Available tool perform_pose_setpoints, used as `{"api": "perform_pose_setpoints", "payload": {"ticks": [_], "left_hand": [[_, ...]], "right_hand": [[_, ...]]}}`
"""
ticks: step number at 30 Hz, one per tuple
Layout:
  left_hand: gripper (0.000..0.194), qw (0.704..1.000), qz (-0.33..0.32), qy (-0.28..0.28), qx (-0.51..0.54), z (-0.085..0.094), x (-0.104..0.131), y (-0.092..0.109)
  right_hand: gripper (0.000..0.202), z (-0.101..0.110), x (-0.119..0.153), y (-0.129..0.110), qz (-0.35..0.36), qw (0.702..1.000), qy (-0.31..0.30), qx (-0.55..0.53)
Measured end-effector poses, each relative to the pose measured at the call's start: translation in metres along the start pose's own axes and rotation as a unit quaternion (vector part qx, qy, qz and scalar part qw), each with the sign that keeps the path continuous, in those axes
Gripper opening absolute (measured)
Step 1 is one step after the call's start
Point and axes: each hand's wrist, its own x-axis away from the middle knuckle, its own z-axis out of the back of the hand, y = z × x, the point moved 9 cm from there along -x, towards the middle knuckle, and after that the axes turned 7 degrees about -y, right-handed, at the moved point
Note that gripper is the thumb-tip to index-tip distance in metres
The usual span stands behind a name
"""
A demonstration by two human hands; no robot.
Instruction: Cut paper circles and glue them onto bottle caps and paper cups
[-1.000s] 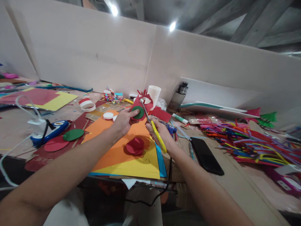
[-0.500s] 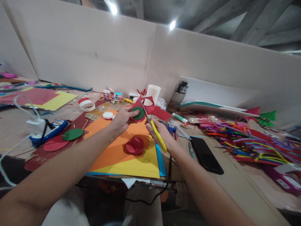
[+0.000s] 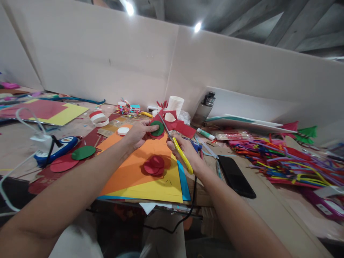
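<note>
Between the thumb and fingers of my left hand [image 3: 139, 134] is a green paper circle [image 3: 158, 128], pressed against a piece of red paper [image 3: 158, 115]. My right hand [image 3: 184, 148] grips yellow-handled scissors [image 3: 180, 152]. Their blades point up and away, lying along the right edge of the green circle and against the red paper. Below the hands, several small red paper circles [image 3: 154, 165] lie in a loose pile on orange paper [image 3: 120, 175] and yellow paper [image 3: 161, 190]. A white round lid [image 3: 123, 131] sits beside my left wrist.
To the left lie a larger green circle [image 3: 83, 153], a red circle [image 3: 63, 163] and a blue power strip [image 3: 56, 150]. On the right are a black phone [image 3: 235, 176] and a heap of pipe cleaners [image 3: 285, 161]. Paper cups [image 3: 175, 104] and a bottle [image 3: 204, 107] stand behind.
The scissors' handle has tilted slightly down and to the right. My left hand and the green circle have barely shifted.
</note>
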Motion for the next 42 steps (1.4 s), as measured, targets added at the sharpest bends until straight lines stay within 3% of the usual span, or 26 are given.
{"api": "perform_pose_setpoints", "payload": {"ticks": [16, 26, 42], "left_hand": [[0.032, 0.995, 0.032, -0.054, -0.078, 0.006, -0.001, 0.009], [0.026, 0.986, 0.064, -0.107, -0.114, 0.009, -0.003, 0.012], [0.026, 0.969, 0.098, -0.136, -0.18, 0.019, -0.003, 0.015]], "right_hand": [[0.039, -0.005, 0.0, -0.002, -0.007, 0.997, -0.068, 0.047], [0.044, -0.006, 0.0, -0.007, -0.012, 0.994, -0.083, 0.071], [0.044, -0.009, 0.002, -0.01, -0.037, 0.988, -0.095, 0.113]]}}
